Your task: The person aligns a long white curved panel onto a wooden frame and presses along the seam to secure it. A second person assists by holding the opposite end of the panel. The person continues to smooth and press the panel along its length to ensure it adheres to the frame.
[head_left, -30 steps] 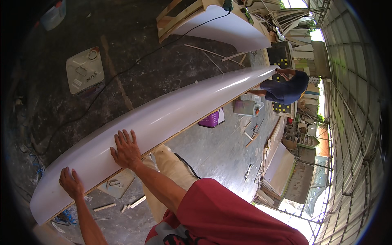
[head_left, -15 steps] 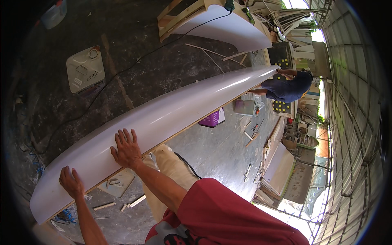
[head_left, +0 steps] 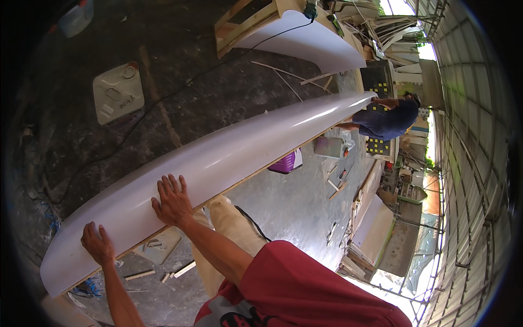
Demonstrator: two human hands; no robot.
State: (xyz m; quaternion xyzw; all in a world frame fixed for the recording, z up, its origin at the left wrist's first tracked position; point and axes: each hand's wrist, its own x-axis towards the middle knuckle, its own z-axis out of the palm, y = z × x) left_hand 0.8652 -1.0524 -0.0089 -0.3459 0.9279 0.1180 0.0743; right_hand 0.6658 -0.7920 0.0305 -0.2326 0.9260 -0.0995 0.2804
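Observation:
A long, glossy white panel (head_left: 234,152) with a thin wooden edge stretches from the lower left to the far right, bowed by the lens. My left hand (head_left: 99,245) rests near its close end, thumb and fingers apart over the surface and the wrist at the wooden edge. Further along, my right hand (head_left: 173,201) lies flat on the same panel with its fingers spread. Neither hand grasps anything. At the far end, a co-worker (head_left: 389,117) in dark clothes bends over with an arm reaching to the panel's tip.
Beyond the panel stands a wooden-framed piece with a white curved face (head_left: 305,41), a dark cable (head_left: 218,59) trailing from it. Jerrycans, including a pale one (head_left: 117,92) and a purple one (head_left: 287,162), and wood strips (head_left: 139,274) are on the dark floor.
The whole view has shifted slightly, moving the background a little right and down. Both hands keep their places on the panel. The co-worker's head shows more now.

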